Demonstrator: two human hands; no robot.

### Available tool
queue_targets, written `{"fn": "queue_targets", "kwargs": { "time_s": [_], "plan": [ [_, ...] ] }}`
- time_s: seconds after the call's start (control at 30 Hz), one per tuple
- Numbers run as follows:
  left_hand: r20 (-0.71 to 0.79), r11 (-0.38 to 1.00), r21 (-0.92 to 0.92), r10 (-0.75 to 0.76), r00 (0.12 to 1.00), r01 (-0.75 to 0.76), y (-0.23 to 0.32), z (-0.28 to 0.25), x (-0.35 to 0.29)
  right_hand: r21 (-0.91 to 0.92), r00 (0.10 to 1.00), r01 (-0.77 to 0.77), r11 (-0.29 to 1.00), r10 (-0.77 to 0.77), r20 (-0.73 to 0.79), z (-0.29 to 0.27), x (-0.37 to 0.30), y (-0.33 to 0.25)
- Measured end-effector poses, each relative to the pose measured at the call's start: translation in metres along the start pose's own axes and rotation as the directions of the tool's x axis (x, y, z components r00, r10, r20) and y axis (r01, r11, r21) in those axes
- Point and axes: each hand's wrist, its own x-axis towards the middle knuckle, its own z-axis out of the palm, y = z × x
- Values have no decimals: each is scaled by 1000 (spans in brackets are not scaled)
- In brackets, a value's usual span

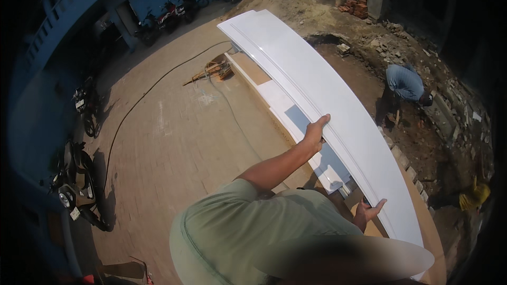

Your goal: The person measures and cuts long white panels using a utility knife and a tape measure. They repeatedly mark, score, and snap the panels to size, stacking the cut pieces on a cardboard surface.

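Panel (335,100) lies under both thumbs (325,119), above the fingers (319,145).

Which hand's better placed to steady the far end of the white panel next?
Left, likely: the left hand is on the white panel farther toward that end. The right hand is on the same edge, nearer the opposite end.

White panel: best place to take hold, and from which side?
Take the long white panel at two well-spaced points on its near, grooved edge, coming from the picture's left. It is long, so one hold would likely let it swing; its edge looks thin enough for thumb on top, fingers below. The left grip and right grip both meet that edge.
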Motion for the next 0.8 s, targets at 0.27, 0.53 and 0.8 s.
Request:
{"fn": "queue_targets", "kwargs": {
  "time_s": [0.27, 0.53, 0.8],
  "plan": [
    [-144, 950, 12, 310, 940, -312, 326, -226, 48, 231, 981, 188, 954, -172, -88, -57, -13, 90],
    [-175, 862, 160, 505, 845, -482, 539, -374, 92, 19, 935, 8, 1000, -1, -355, -7, 5, 222],
    [-285, 865, 217, 499, 818, -452, 649, -457, 285, -32, 998, -37, 999, 36, -45, 112, 51, 356]
  ]
}}
